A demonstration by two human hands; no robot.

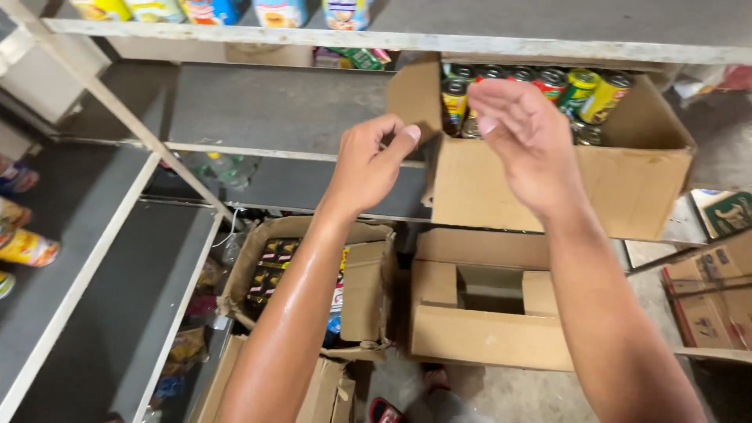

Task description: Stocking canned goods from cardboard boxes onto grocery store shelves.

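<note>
Cans with red, green and yellow labels (548, 86) stand packed upright in an open brown cardboard box (619, 184) on the grey shelf (274, 110), just behind both hands. Right hand (525, 145) hovers in front of the box's near wall, fingers spread and loose, gripping nothing, its fingertips level with the can tops. Left hand (368, 164) hangs just left of the box, beside its raised side flap (415, 98), thumb and forefinger curled toward each other; it holds nothing that can be seen.

Below the arms, on the floor, sit two more open cardboard boxes: one on the left (368, 290) holding dark packets with yellow marks (270, 270), one on the right (478, 333) with its flaps folded inward. Further right lies a reddish printed carton (709, 301). Along the top shelf stands a row of colourful jars and tubs (211, 9). At far left, orange and yellow packages (23, 247) rest on a lower shelf.
</note>
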